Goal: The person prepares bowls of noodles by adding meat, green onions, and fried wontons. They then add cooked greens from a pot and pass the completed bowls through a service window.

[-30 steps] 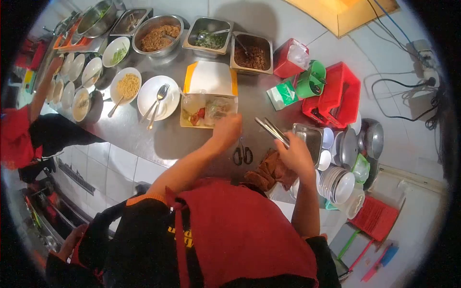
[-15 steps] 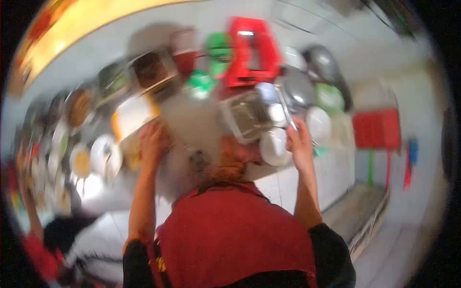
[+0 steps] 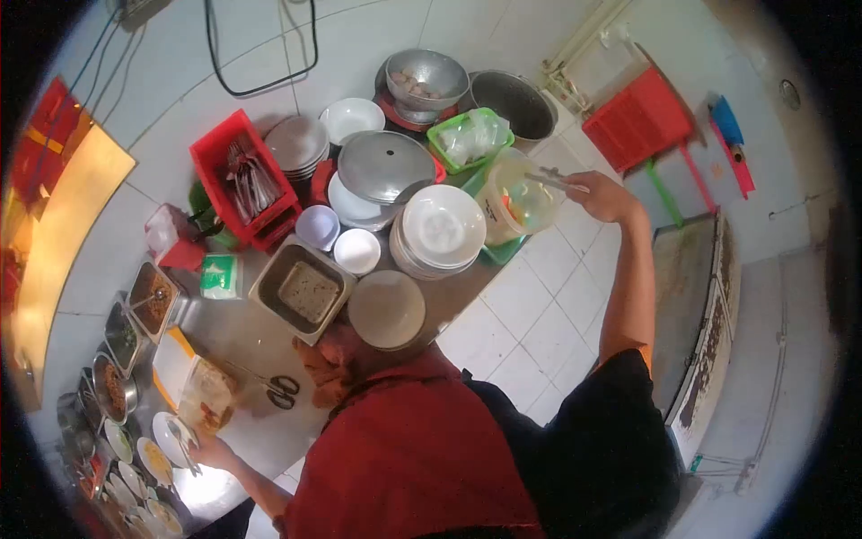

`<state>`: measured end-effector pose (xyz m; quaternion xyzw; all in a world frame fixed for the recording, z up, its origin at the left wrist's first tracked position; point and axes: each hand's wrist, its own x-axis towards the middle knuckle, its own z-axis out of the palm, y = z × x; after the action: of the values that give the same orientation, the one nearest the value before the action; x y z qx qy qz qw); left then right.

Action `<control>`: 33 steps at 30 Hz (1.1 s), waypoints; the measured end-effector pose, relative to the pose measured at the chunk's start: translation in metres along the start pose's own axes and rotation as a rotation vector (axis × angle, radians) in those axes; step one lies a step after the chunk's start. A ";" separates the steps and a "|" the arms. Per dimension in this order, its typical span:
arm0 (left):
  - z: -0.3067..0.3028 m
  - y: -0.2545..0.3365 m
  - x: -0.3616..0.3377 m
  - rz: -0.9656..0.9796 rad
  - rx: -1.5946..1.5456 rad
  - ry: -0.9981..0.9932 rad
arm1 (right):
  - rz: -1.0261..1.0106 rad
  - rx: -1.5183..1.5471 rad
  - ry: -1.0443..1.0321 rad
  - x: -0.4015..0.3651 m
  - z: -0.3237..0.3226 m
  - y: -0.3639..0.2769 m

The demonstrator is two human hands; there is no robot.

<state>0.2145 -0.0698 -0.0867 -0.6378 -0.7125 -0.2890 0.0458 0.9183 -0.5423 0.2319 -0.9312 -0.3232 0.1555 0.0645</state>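
Note:
My right hand (image 3: pixel 600 198) is closed round metal tongs (image 3: pixel 555 179), whose ends reach over a translucent plastic tub (image 3: pixel 515 199) with a few colourful bits inside. My left hand (image 3: pixel 215 452) is low on the left, its fingers right at the rim of a white plate (image 3: pixel 173 438) with a spoon on it. Those fingers are small and partly hidden in this view. Just above that hand lies a clear takeaway box (image 3: pixel 209 395) with food in it, beside an orange-edged white sheet or lid (image 3: pixel 173 366). Black-handled scissors (image 3: pixel 282 392) rest on the counter.
Stacked white plates (image 3: pixel 444 225), a metal pan (image 3: pixel 303 289) and a red cutlery basket (image 3: pixel 242 180) crowd the counter (image 3: pixel 247 337). Food trays (image 3: pixel 154 296) and small plates (image 3: pixel 154 461) line its left side. A red stool (image 3: pixel 640 117) stands at right.
The view has turned to the right. My right hand has moved out with the tongs to the plastic tub; my left hand has shifted from beside the food box to near the white plate.

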 end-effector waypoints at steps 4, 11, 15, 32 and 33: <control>0.001 -0.059 -0.028 -0.329 -0.072 -0.122 | -0.123 0.145 -0.244 0.028 0.021 -0.006; 0.076 -0.176 -0.030 0.044 -0.369 -0.267 | -0.777 -0.501 -0.087 0.096 0.099 0.000; 0.000 -0.045 0.003 -0.413 -0.348 -0.437 | -0.119 -0.178 0.304 0.027 0.116 -0.203; 0.003 -0.041 0.031 0.061 -0.638 -0.439 | -0.534 0.225 -0.408 0.009 0.431 -0.597; 0.000 -0.040 0.033 0.068 -0.650 -0.436 | -0.511 0.175 -0.401 0.001 0.416 -0.599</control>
<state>0.1709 -0.0416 -0.0863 -0.6886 -0.5555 -0.3556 -0.3015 0.4323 -0.0643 -0.0288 -0.7619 -0.5377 0.3418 0.1165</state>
